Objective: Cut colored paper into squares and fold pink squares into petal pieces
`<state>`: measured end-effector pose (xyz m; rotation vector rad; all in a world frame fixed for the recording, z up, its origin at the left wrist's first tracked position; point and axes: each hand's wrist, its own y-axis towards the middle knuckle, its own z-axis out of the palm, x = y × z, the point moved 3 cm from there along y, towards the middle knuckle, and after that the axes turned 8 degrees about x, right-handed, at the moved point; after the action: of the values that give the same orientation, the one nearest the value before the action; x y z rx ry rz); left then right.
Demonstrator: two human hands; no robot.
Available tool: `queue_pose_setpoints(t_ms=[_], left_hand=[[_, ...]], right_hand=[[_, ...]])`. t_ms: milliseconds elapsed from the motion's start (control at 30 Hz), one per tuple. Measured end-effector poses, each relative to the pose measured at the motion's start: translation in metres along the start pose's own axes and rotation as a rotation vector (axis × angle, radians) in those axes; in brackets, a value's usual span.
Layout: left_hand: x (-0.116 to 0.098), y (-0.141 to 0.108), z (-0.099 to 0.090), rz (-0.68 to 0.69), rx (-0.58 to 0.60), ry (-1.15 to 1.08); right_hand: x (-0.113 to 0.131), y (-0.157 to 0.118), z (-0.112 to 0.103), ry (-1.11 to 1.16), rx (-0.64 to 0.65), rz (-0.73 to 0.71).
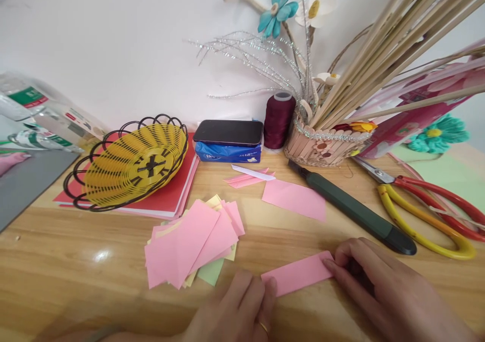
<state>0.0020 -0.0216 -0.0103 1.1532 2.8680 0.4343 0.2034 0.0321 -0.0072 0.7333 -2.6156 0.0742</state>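
A narrow pink paper strip (pixel 299 275), apparently folded, lies on the wooden table between my hands. My left hand (pixel 238 306) has its fingers closed at the strip's left end, with a ring on one finger. At the other end, my right hand (pixel 373 276) pinches the corner between thumb and forefinger. Just beyond is a loose pile of paper slips (pixel 197 241), mostly pink with some yellow and green. Farther back sit a single pink paper rectangle (pixel 294 199) and several thin folded paper pieces (pixel 248 176), pink and white.
A dark green cutter (pixel 352 208) lies right of the papers, beside red-and-yellow-handled scissors (pixel 424 210). Behind stand a yellow basket (pixel 113 180) on red paper, a phone (pixel 229 131) on a blue packet (pixel 227 152), a maroon thread spool (pixel 279 122) and a pot of sticks (pixel 322 147).
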Motion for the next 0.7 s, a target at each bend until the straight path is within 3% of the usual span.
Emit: queue_pose_setpoints(t_ms=[100,333,433,533,700], left_hand=[[-0.0017,0.0029,-0.0044,0.019,-0.048,0.084],[-0.0026,-0.0005,-0.0052,0.04,-0.012,0.148],[-0.0022,0.0005,-0.0061,0.023,-0.074,0.122],[-0.0021,0.0029,-0.0075,0.092,-0.11,0.113],[-0.0027,0.0025,-0.0078,0.174,-0.031,0.203]], right_hand=[[-0.0003,-0.0011,0.0002,-0.009,-0.026,0.007],[0.0011,-0.0033,0.0007,0.0,-0.032,0.006],[0.0016,-0.0041,0.0005,-0.002,-0.033,0.006],[0.0023,-0.0029,0.0003,-0.012,-0.019,0.016],[0.004,-0.0002,-0.0026,0.025,0.013,0.056]])
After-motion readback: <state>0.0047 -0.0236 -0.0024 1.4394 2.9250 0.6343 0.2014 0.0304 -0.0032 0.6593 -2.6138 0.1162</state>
